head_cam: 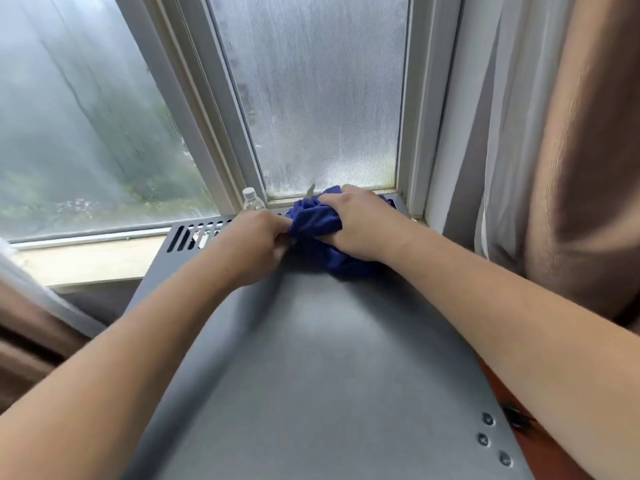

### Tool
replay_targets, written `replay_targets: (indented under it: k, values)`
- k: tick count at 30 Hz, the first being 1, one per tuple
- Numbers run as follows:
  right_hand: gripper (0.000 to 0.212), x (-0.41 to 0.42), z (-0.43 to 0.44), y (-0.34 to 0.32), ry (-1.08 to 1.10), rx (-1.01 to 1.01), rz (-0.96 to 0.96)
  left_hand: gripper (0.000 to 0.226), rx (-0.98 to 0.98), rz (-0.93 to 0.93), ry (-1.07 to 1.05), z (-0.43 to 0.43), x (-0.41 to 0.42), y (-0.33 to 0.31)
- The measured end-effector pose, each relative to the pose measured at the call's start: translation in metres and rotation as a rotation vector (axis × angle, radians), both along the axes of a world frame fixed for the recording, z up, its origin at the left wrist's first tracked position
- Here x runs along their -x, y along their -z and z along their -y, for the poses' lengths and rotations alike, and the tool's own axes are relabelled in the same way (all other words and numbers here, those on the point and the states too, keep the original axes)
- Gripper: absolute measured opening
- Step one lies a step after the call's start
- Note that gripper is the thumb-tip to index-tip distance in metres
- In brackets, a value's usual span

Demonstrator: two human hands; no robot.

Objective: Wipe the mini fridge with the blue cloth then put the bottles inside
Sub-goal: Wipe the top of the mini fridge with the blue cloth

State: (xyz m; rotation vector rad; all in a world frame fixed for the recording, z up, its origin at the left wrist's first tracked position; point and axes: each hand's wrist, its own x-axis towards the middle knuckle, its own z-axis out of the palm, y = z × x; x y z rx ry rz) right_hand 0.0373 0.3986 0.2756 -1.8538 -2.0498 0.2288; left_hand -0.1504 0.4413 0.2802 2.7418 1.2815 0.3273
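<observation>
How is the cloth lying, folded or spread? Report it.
Neither: it is bunched. The cloth is a crumpled wad on top of the fridge. The right hand grips it from above and the left hand pinches its left edge.

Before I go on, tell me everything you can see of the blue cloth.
The cloth is deep blue, soft fabric by its look, bunched into a creased wad rather than spread flat. It lies on the grey fridge top at its far end, near the window frame. The right hand grips it from above, fingers curled into the folds; the left hand pinches its left edge. Its underside and full shape are hidden.
</observation>
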Motion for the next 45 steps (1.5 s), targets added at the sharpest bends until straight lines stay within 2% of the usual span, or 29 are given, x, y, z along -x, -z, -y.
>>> replay_targets:
  k: [6, 9, 12, 15, 17, 21, 25, 29, 35, 41, 45]
  values:
    - [0.025, 0.014, 0.054, -0.007, -0.081, 0.058, 0.024, 0.017, -0.023, -0.027, 0.106, 0.046, 0.032, -0.002]
    - [0.022, 0.033, 0.106, -0.005, -0.180, 0.058, 0.008, 0.017, 0.049, -0.014, 0.209, 0.090, 0.067, -0.003]
    - [0.035, 0.058, 0.143, -0.003, -0.241, 0.084, 0.031, 0.022, 0.128, -0.069, 0.212, 0.132, 0.097, 0.000]
    - [0.039, 0.081, 0.137, 0.001, -0.239, 0.061, 0.053, 0.020, 0.030, -0.055, 0.141, 0.140, 0.117, 0.007]
    - [0.036, 0.095, 0.117, 0.005, -0.212, 0.001, 0.051, 0.022, -0.022, -0.065, 0.045, 0.124, 0.124, 0.008]
    - [0.037, 0.118, 0.062, 0.010, -0.085, -0.014, 0.053, 0.022, 0.038, -0.022, -0.077, 0.080, 0.130, 0.006]
    - [0.040, 0.114, 0.043, 0.013, 0.000, 0.003, 0.003, 0.029, 0.104, 0.005, -0.041, 0.056, 0.116, 0.000]
    - [0.044, 0.087, 0.073, 0.008, 0.151, 0.016, -0.022, 0.023, 0.102, 0.003, 0.128, 0.055, 0.085, -0.004]
    - [0.043, 0.076, 0.163, 0.006, 0.241, 0.038, -0.011, 0.016, 0.097, 0.032, 0.430, 0.096, 0.078, 0.000]
    - [0.034, 0.129, 0.219, 0.012, 0.242, 0.016, 0.006, 0.018, 0.146, 0.063, 0.453, 0.144, 0.134, 0.003]
    - [0.033, 0.178, 0.239, 0.020, 0.237, -0.029, -0.049, 0.017, 0.192, 0.065, 0.424, 0.158, 0.178, 0.006]
